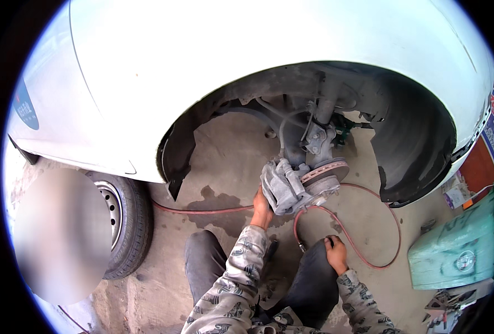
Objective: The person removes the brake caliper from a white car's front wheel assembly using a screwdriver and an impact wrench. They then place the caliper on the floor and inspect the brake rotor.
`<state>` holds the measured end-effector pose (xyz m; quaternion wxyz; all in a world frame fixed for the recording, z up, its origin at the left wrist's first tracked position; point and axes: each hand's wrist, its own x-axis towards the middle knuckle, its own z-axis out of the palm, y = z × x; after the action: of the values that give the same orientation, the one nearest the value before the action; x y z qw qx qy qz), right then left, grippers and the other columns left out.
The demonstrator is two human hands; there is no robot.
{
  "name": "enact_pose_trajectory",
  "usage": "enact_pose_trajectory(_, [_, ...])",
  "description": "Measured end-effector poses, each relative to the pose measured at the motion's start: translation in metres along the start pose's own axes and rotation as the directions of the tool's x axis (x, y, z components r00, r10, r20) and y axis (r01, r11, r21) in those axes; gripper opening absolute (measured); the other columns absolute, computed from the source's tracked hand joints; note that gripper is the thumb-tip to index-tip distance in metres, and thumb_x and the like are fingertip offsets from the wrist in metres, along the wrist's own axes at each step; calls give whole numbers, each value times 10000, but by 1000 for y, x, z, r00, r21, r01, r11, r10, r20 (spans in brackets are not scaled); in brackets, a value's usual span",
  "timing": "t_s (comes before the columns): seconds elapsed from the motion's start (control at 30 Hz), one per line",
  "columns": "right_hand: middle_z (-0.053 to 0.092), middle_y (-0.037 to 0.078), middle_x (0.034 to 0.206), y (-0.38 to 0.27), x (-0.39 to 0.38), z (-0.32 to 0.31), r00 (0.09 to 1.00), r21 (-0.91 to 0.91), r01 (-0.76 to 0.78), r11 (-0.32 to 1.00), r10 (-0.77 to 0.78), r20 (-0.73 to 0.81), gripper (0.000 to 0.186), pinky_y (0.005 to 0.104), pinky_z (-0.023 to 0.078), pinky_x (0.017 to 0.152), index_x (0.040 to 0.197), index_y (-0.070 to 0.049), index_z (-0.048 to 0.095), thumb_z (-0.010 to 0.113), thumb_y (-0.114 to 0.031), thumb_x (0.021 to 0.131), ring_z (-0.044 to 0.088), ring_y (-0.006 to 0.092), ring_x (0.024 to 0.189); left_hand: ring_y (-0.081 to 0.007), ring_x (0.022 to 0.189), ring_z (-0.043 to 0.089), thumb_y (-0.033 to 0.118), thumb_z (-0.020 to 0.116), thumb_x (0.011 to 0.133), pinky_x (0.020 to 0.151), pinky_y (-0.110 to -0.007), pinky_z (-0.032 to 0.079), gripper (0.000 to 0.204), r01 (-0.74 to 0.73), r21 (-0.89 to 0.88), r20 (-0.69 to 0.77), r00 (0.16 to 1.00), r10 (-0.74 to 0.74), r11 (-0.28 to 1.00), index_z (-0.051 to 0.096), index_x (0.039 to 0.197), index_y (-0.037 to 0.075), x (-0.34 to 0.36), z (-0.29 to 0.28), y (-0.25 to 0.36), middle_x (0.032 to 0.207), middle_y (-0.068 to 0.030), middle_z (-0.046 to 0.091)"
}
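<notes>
A grey, dirty brake caliper (pixel 282 186) sits at the hub beneath the wheel arch of a white car. My left hand (pixel 262 210) grips its near left side, and the fingertips are hidden behind the metal. Right of the caliper is the brake disc (pixel 326 171), its rim rusty. Above them, the strut (pixel 329 100) and a brake hose (pixel 282 133) run up into the arch. My right hand (pixel 336 255) rests against my right knee with its fingers curled in. Whether anything small is inside that hand does not show.
A red air hose (pixel 389 264) loops over the concrete floor near my right knee. On the left lies a removed wheel (pixel 138 228), partly covered by a blurred patch. A green bin (pixel 458 245) stands at the right, with metal pieces below it. The white fender (pixel 269 39) overhangs the work.
</notes>
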<state>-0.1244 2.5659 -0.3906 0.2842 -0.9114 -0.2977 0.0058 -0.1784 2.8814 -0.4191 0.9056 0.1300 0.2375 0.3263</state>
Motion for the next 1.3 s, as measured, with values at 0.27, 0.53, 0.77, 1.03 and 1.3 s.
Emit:
enact_pose_trajectory(0.27, [659,173,1140,-27,-16,-10,1000,-136,7,991,-5,15,299,434,476,943,1154,-45,646,591,-240,935,586,370,1108,-275,1188,583,381,462,1045,1009,-399,478,500,55,-29,35,998,-54,998,494,1348,-16,9,-4,1,1317,-129,593])
enact_pose_trajectory(0.53, [642,192,1132,-82,-63,-60,999,-240,-22,970,12,-44,346,484,455,931,1153,-16,632,643,-236,886,566,407,1079,-275,1171,587,397,413,1054,1020,-418,457,501,143,-61,101,985,-137,988,518,1326,-10,7,-14,9,1300,-127,601])
enact_pose_trajectory(0.77, [607,209,1125,-148,-142,-112,980,-220,-157,963,124,-157,345,469,424,947,1161,3,608,634,-193,878,548,406,1076,-263,1169,570,436,387,1054,986,-401,444,520,-134,301,-58,986,159,944,544,1284,-3,-1,1,62,1251,-151,614])
enact_pose_trajectory(1.03, [613,211,1092,-151,-205,-146,936,-239,-308,921,247,-251,333,453,425,947,1151,29,603,602,-182,893,553,393,1044,-343,1305,480,277,476,1017,1102,-470,338,387,-723,527,379,671,638,447,561,1262,-10,-87,92,80,1354,-184,550])
enact_pose_trajectory(1.3, [626,214,1088,-127,-231,-149,932,-240,-298,924,227,-284,322,449,426,945,1133,47,611,580,-203,933,568,388,1038,-357,1461,271,265,570,964,1179,-550,171,443,-765,635,618,584,526,104,545,1323,6,-123,106,50,1534,-160,371])
